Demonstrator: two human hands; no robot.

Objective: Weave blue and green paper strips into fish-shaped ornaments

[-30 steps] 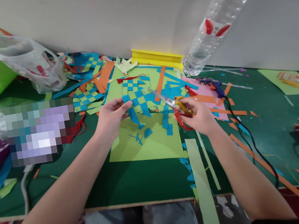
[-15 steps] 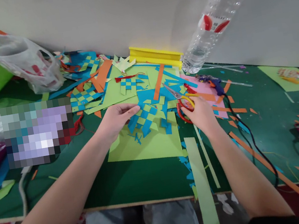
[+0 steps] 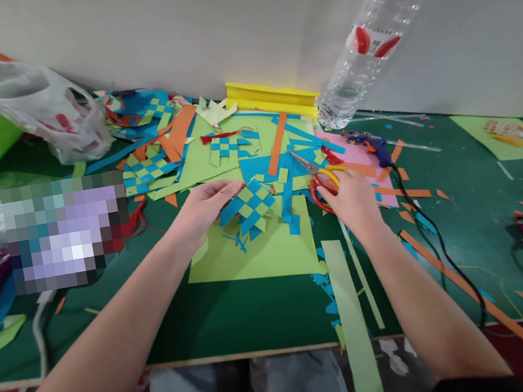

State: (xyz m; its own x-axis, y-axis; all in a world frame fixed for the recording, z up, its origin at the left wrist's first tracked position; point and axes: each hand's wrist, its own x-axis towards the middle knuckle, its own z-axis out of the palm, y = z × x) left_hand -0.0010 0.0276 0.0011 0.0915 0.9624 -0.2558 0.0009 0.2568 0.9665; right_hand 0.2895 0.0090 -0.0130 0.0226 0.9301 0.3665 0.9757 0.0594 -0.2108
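Note:
My left hand (image 3: 210, 206) pinches a woven paper fish (image 3: 255, 202) of blue and light-green strips by its left side, between thumb and fingers. It is held tilted just above a light-green paper sheet (image 3: 252, 261), where tiny blue snippets (image 3: 240, 242) lie. My right hand (image 3: 355, 197) has its fingers round the red and yellow handles of a pair of scissors (image 3: 314, 172). The blades point up and left, away from the woven piece. Blue paper (image 3: 287, 202) and green offcuts lie between the two hands.
A plastic bottle (image 3: 368, 51) and a yellow strip holder (image 3: 270, 101) stand by the wall. Left are a plastic bag (image 3: 47, 111) and a blurred-out device with a cable. A glue gun (image 3: 373, 144) trails its black cord at right. A green strip (image 3: 356, 327) overhangs the table edge.
The woven piece has turned over in my left hand and now shows a different, more blue face. The scissors and my right hand have shifted only slightly.

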